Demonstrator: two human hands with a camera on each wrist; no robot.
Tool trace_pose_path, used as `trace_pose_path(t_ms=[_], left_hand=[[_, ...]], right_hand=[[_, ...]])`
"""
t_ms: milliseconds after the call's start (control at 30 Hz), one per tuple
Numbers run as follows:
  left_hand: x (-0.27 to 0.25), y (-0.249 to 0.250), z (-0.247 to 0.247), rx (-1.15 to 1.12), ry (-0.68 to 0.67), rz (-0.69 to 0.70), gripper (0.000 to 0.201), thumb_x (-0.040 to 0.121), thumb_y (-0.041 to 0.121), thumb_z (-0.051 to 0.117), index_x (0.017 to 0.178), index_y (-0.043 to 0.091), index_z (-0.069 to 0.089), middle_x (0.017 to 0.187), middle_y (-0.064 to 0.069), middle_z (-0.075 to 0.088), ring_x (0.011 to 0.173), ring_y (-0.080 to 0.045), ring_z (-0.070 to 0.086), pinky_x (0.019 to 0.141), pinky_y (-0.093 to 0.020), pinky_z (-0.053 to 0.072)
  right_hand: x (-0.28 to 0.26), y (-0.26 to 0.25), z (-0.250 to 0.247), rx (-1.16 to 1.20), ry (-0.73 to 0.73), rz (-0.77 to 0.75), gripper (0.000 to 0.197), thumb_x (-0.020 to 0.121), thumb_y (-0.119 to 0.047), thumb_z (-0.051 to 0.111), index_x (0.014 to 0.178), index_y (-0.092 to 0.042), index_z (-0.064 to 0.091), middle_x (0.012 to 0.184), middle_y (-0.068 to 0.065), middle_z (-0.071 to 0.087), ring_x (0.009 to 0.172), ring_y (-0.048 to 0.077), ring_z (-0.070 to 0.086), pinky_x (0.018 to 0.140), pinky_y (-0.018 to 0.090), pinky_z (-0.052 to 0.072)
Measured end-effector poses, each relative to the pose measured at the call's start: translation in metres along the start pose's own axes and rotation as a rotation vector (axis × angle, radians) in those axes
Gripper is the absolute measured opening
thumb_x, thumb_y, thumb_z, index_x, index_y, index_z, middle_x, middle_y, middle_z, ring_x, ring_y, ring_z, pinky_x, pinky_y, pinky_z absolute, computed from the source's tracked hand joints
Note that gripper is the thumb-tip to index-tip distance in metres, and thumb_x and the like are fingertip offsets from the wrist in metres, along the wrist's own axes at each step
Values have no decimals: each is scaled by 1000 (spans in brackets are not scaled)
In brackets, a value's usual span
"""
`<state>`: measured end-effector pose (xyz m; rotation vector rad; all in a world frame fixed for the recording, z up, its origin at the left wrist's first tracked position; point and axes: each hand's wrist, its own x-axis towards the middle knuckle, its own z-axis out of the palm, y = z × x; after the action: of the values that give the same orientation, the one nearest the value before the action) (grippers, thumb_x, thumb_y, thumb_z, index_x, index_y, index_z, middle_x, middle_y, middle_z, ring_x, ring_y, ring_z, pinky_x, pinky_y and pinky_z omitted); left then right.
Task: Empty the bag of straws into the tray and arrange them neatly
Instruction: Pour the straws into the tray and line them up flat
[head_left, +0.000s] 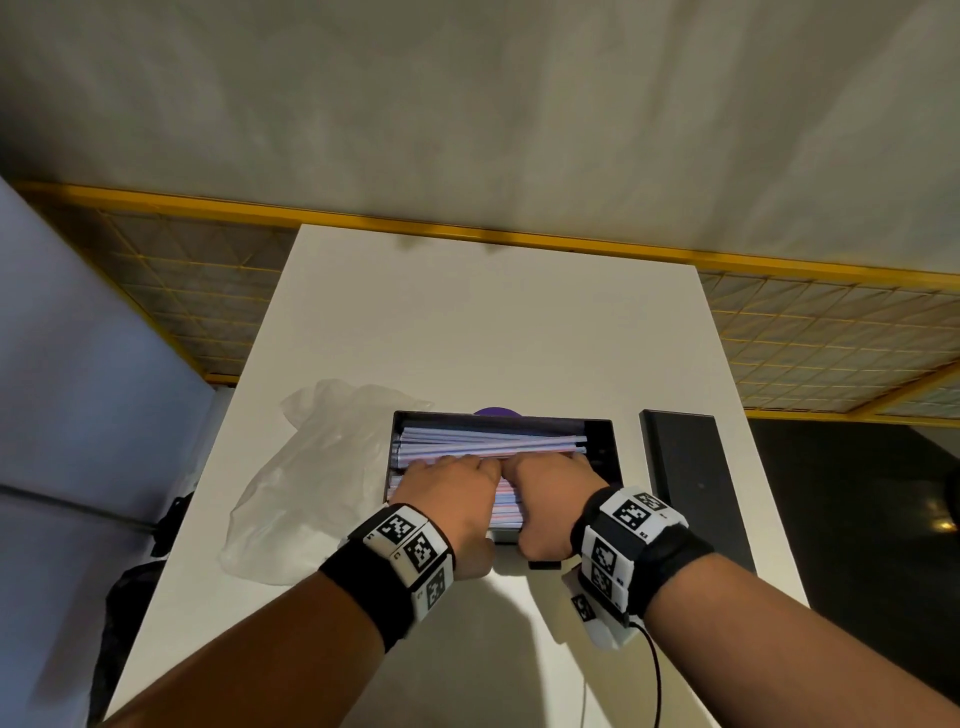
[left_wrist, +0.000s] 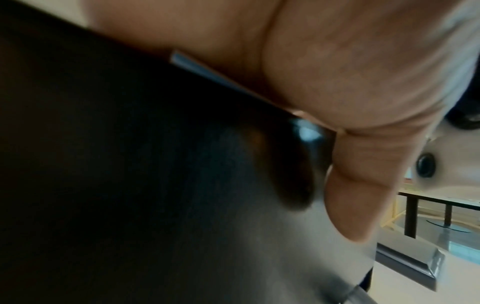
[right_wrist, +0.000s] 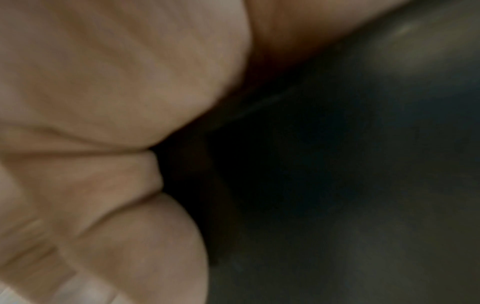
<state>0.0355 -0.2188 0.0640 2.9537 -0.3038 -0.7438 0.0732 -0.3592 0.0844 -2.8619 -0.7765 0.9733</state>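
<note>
A black tray (head_left: 604, 441) sits mid-table, filled with pale blue, white and pink straws (head_left: 488, 441) lying left to right. Both hands are in its near half, side by side. My left hand (head_left: 452, 488) and right hand (head_left: 550, 483) curl their fingers down over the near bunch of straws, thumbs outside the tray's near wall. The fingertips are hidden. In the left wrist view the thumb (left_wrist: 363, 195) hangs beside the dark tray wall (left_wrist: 130, 164), and one straw (left_wrist: 197, 65) shows under the palm. The right wrist view is blurred palm (right_wrist: 116, 102) and dark tray.
The crumpled clear plastic bag (head_left: 306, 478) lies flat left of the tray. A flat black lid (head_left: 691, 483) lies to the right. A purple object (head_left: 496, 412) peeks from behind the tray. The white table (head_left: 493, 322) ends at a yellow-framed grid.
</note>
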Motion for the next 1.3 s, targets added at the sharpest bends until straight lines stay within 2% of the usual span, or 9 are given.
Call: trace_pose_path(t_ms=[100,233,500,600,733,867,1000,1167,1300], left_hand=[[0,0,-2,41,-51,-13,71,81,37,66,143,23,34,131,-1,54,123,-26,52,103,-45,39],[0,-9,-3,48,-60,-55,59,79,38,65,132,22,43,121,1,58,115,-24,57,99,-42,42],[0,-8,-4,-22,-55,-67,46,74,38,69,115,25,53,110,3,62,101,-22,62,87,-34,49],[-1,-7,-4,-3,-55,-66,49,76,39,67,120,25,52,116,1,58,108,-22,60,91,-36,48],[-1,-8,-3,-3,-49,-68,52,76,41,68,122,23,54,120,-1,48,114,-23,54,93,-38,46],[-2,-7,-4,37,-32,-46,48,79,36,66,123,22,51,120,-1,55,114,-25,56,95,-40,45],[-2,-4,-3,21,-53,-45,55,80,34,65,130,22,45,120,1,59,112,-24,61,95,-39,49],[-5,-5,-2,95,-7,-23,51,79,33,63,127,20,50,124,-3,53,120,-27,51,98,-40,40],[-5,-2,1,41,-61,-21,60,81,34,63,135,20,42,127,-2,54,121,-27,53,100,-43,41]], right_hand=[[0,3,0,-13,-13,-22,46,70,-21,65,114,-24,55,87,-8,53,101,25,61,94,35,42],[-1,2,2,-107,1,63,38,65,-32,62,102,-24,54,103,-1,60,105,26,57,101,44,39],[1,-1,2,-34,-15,99,33,67,-26,62,98,-26,50,80,-8,53,83,23,55,98,43,41],[1,-1,3,-17,-26,100,36,66,-26,61,102,-25,54,96,-5,60,96,24,60,99,44,41],[0,-2,1,-31,-43,105,32,66,-28,59,97,-27,53,94,-5,60,93,23,58,103,47,37],[-2,-2,2,-50,-2,71,38,68,-29,62,105,-25,59,108,-2,54,110,25,54,105,47,36],[-3,-5,-2,-36,-57,46,44,72,-23,63,115,-24,55,92,-5,56,104,26,60,105,46,38],[-8,-3,-4,-131,-25,104,27,69,-30,59,95,-24,51,100,-1,57,103,26,58,104,50,36],[-6,-6,-3,-41,-90,13,47,73,-17,59,119,-25,55,89,-5,54,105,27,61,102,45,42]])
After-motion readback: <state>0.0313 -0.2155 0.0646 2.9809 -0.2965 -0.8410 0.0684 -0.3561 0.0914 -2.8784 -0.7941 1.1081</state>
